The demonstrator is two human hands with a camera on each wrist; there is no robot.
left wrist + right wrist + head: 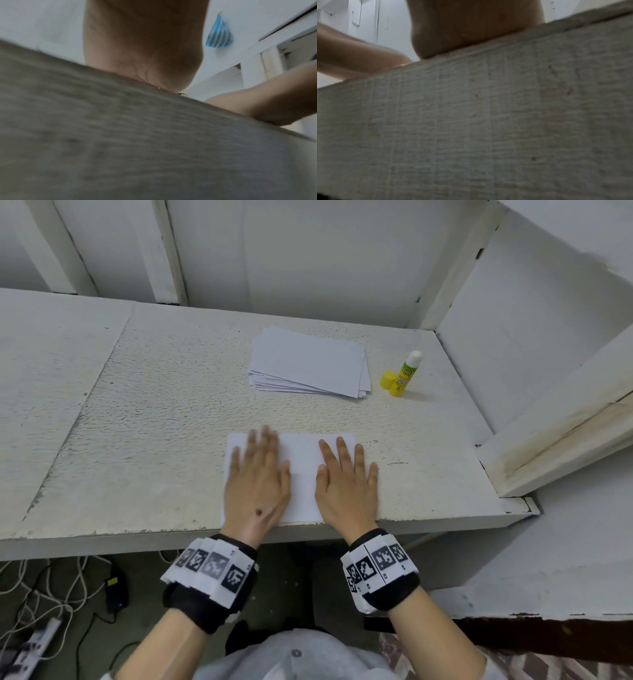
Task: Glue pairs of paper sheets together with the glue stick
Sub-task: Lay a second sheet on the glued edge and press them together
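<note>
Left hand (257, 481) and right hand (346, 482) flat on sheet (303, 470), fingers straight (seen only overhead), glue stick (406, 374) uncapped

I see the sheet (303, 474) at the table's (137, 422) near edge, 6 o'clock. Left grip (258, 477) and right grip (346, 481) lie flat on it, side by side. Paper stack (308, 364) sits at 12, well behind. Glue stick (406, 374) stands at 1 o'clock, cap (387, 380) just left of it.
</note>
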